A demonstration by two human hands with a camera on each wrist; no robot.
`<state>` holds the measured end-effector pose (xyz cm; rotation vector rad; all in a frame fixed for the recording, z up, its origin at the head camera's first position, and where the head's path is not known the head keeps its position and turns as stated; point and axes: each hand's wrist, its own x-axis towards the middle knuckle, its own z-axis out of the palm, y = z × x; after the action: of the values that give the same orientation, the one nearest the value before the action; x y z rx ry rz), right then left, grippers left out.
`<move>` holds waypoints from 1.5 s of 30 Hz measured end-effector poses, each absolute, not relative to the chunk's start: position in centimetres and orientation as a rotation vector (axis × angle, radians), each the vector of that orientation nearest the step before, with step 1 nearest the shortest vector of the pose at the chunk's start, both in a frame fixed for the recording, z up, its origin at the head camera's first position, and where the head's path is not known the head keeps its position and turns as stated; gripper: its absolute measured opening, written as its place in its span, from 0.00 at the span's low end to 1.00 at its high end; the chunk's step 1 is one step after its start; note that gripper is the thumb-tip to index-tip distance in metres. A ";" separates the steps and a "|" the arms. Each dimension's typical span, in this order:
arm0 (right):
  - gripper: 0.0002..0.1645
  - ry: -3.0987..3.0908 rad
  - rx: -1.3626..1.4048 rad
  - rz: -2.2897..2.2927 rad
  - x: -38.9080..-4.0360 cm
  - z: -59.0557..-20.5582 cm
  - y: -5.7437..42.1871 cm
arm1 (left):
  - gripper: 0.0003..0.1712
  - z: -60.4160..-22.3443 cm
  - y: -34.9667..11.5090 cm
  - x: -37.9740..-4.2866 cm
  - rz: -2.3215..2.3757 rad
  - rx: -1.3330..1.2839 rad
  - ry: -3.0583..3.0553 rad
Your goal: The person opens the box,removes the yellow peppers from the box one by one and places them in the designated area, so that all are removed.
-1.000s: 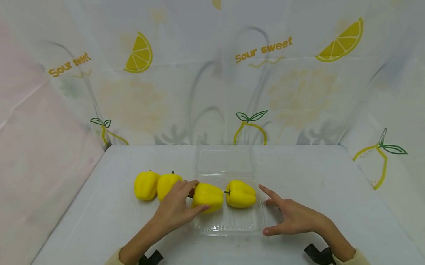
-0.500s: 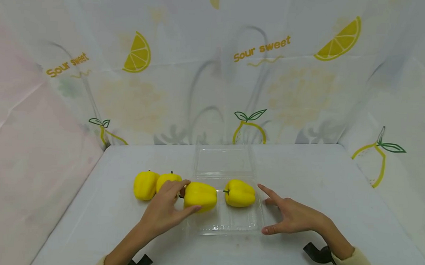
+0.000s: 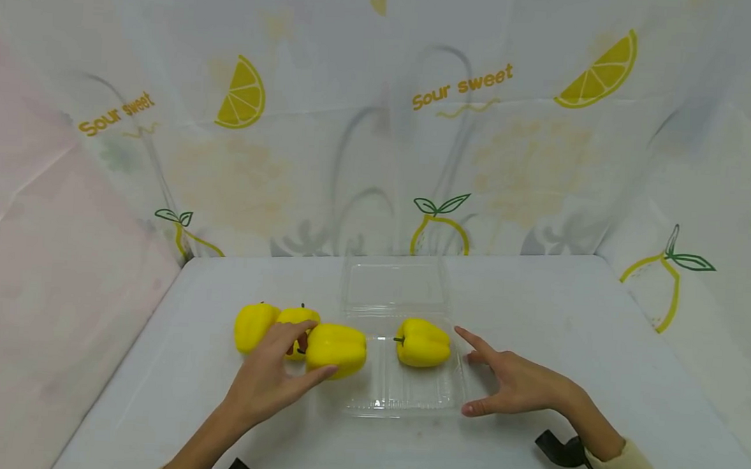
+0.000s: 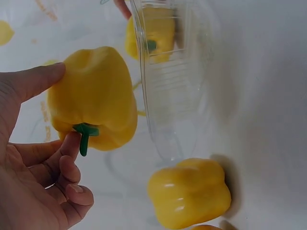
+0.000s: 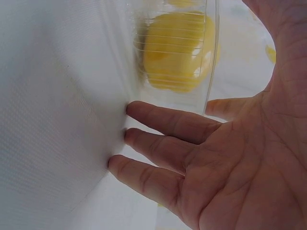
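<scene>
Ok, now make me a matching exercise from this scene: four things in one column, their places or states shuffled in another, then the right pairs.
Column one
1. Left hand
2. Plastic box
3. Right hand
4. Pair of peppers

Column two
A. Fingers spread, holding nothing
B. On the table, left of the box
C. Gripping a yellow pepper
D. Open, with a single pepper inside

Right pairs: 1-C, 2-D, 3-A, 4-B

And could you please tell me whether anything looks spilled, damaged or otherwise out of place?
Nothing stands out: I see no spill or damage. The clear container sits with its lid open, one pepper lies inside, and the left hand holds another pepper and, in the head view, partly hides a third.
</scene>
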<state>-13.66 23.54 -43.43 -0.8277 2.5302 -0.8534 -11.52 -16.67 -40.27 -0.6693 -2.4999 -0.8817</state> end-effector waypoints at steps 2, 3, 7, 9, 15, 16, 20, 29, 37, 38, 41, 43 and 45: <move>0.69 2.530 -0.826 -0.850 -13.7 -43.4 23.5 | 0.35 -40.3 -16.9 -11.4 -0.881 -0.673 -2.489; 0.69 2.530 -0.825 -0.849 -13.7 -43.4 23.5 | 0.35 -40.3 -17.1 -11.4 -0.879 -0.671 -2.484; 0.69 2.534 -0.831 -0.846 -13.7 -43.3 23.5 | 0.34 -40.3 -17.7 -11.1 -0.866 -0.650 -2.470; 0.69 2.534 -0.835 -0.848 -13.7 -43.3 23.5 | 0.34 -40.4 -18.0 -11.0 -0.861 -0.639 -2.472; 0.69 2.525 -0.831 -0.853 -13.7 -43.3 23.4 | 0.34 -40.6 -18.7 -10.8 -0.840 -0.624 -2.474; 0.69 2.524 -0.831 -0.854 -13.7 -43.3 23.4 | 0.34 -40.6 -18.9 -10.8 -0.838 -0.625 -2.470; 0.69 2.521 -0.828 -0.855 -13.7 -43.5 23.4 | 0.34 -40.6 -19.4 -10.7 -0.829 -0.632 -2.468; 0.69 2.523 -0.824 -0.848 -13.7 -43.4 23.4 | 0.36 -40.9 -20.8 -10.5 -0.813 -0.640 -2.451; 0.69 2.523 -0.811 -0.849 -13.6 -43.4 23.5 | 0.37 -41.2 -21.6 -10.0 -0.757 -0.664 -2.502; 0.69 2.523 -0.812 -0.850 -13.6 -43.4 23.5 | 0.37 -41.3 -21.6 -9.9 -0.753 -0.666 -2.504; 0.69 2.522 -0.819 -0.851 -13.7 -43.4 23.4 | 0.37 -41.3 -21.9 -9.8 -0.735 -0.671 -2.514; 0.69 2.522 -0.820 -0.849 -13.7 -43.4 23.4 | 0.37 -41.3 -22.1 -9.8 -0.727 -0.679 -2.521; 0.69 2.522 -0.823 -0.850 -13.7 -43.4 23.4 | 0.37 -41.2 -22.4 -9.8 -0.716 -0.681 -2.532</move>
<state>-13.70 23.41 -43.45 -0.8228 2.5222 -0.8503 -9.77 -22.37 -41.24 -0.6807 -2.5322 -0.7164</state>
